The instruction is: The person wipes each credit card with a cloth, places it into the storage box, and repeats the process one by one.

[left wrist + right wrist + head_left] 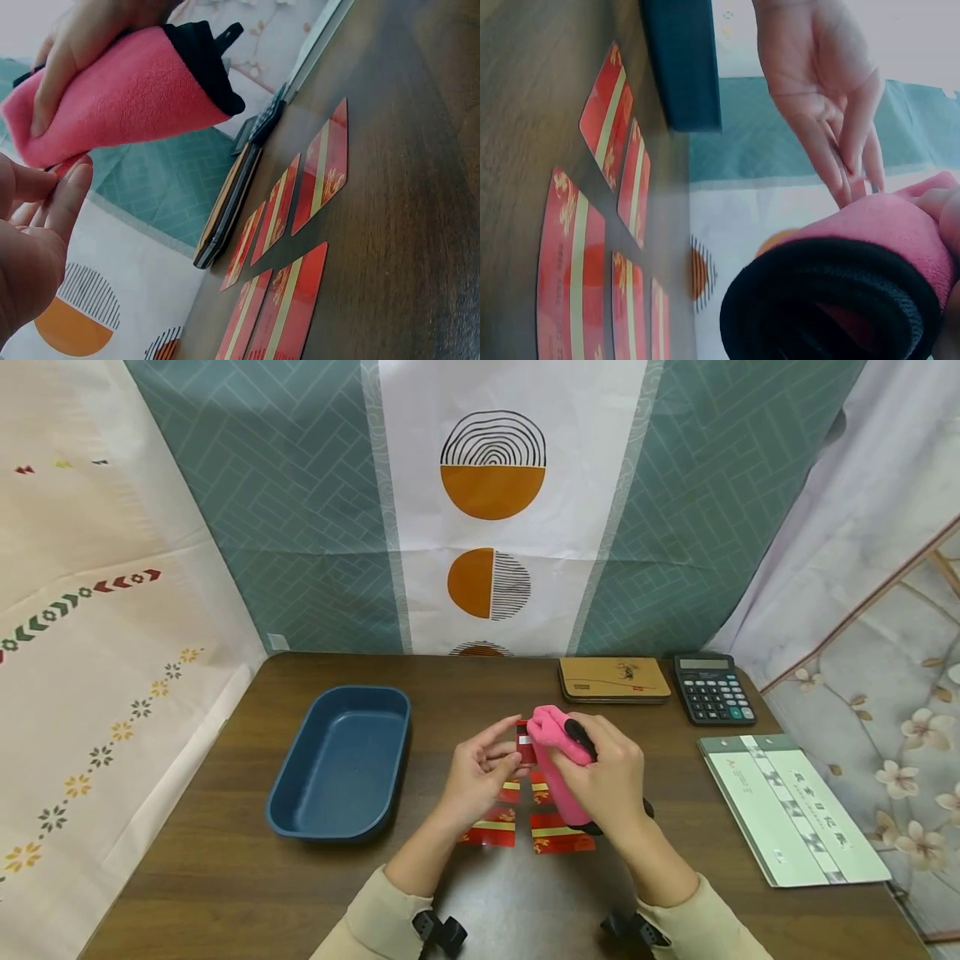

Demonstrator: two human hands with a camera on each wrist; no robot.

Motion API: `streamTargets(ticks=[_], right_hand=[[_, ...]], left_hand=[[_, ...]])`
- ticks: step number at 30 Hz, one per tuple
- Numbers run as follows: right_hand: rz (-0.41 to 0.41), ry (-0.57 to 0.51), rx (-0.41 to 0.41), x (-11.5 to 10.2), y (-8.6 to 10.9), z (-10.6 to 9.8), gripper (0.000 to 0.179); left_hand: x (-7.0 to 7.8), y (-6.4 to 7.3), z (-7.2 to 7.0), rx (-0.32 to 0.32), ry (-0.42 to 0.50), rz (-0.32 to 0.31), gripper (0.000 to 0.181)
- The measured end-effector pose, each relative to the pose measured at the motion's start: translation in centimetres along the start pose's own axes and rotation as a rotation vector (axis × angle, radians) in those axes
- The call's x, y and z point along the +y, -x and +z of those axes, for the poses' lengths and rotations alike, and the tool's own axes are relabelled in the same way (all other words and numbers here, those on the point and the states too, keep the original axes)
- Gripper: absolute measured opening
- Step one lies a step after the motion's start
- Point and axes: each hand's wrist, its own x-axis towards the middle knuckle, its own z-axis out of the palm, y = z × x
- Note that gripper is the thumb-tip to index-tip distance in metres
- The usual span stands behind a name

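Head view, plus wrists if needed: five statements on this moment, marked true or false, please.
1. The right hand grips a pink cloth. True.
2. The left hand holds nothing. False: it pinches a red card.
3. The blue tray stands left of both hands. True.
4. Just two red cards lie on the table. False: the left wrist view shows five.
5. The green notebook lies left of the blue tray. False: it is at the table's right.

There are six cards (300, 300), one cloth (142, 94), one tray (337, 768), one calculator (714, 689).
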Motion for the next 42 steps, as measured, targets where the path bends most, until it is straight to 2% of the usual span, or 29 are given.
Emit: streamTargets(ticks=[6, 9, 14, 19, 26, 32, 37, 42], right_hand=[[0.048, 0.074, 0.052, 0.9, 0.0, -0.2, 0.036], [0.029, 0.067, 0.024, 0.7, 0.2, 0.1, 0.036], [-0.002, 0.004, -0.014, -0.4, 0.6, 0.8, 0.037], [0.047, 0.018, 0.007, 0.3, 0.5, 0.3, 0.042], [0.079, 0.044, -0.012, 1.0, 0.4, -0.2, 0.065], [0.059, 0.026, -0.021, 1.2, 0.3, -0.2, 0.061], [0.046, -0.006, -0.021, 1.3, 0.3, -0.1, 0.054], [0.051, -0.027, 0.010, 1.6, 0.3, -0.2, 0.051]], left_hand=[[0.0, 0.0, -0.2, 0.038, 0.042, -0.029, 0.050], [-0.2, 0.0, 0.0, 0.030, 0.022, -0.038, 0.050], [-0.5, -0.1, 0.6, 0.004, 0.015, -0.007, 0.048], [-0.1, 0.2, 0.4, 0.050, 0.017, -0.037, 0.049], [-0.1, 0.2, -0.1, 0.080, 0.048, -0.064, 0.049], [0.0, 0.3, -0.3, 0.096, 0.073, -0.070, 0.048], [0.1, 0.7, -1.1, 0.153, 0.047, -0.083, 0.049], [0.3, 1.3, -2.7, 0.224, 0.022, -0.120, 0.047]])
